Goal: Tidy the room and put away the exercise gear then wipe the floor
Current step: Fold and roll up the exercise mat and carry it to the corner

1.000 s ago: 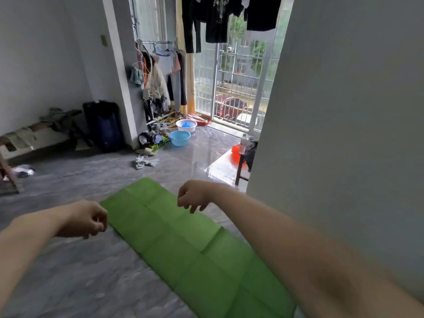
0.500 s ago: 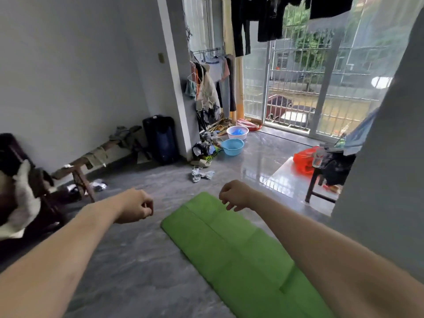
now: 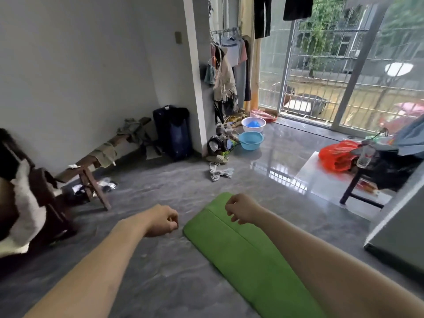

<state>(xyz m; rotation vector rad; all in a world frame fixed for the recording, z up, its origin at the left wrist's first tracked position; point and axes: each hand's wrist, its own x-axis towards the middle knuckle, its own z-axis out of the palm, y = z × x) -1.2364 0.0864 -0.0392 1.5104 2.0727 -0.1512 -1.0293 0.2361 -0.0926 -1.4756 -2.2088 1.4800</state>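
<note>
The green exercise mat (image 3: pixel 243 251) lies flat on the grey floor (image 3: pixel 160 278), its far end under the right hand (image 3: pixel 242 211) and just beside the left hand (image 3: pixel 163 221). Beyond the hands, crumpled socks (image 3: pixel 220 172) lie well apart from the mat, then a blue basin (image 3: pixel 250 140) and a white basin (image 3: pixel 253 124). A wooden bench (image 3: pixel 91 165) stands off to the left, a dark suitcase (image 3: pixel 173 131) by the pillar. Both forearms reach forward, hands loosely curled into empty fists, gripping nothing.
</note>
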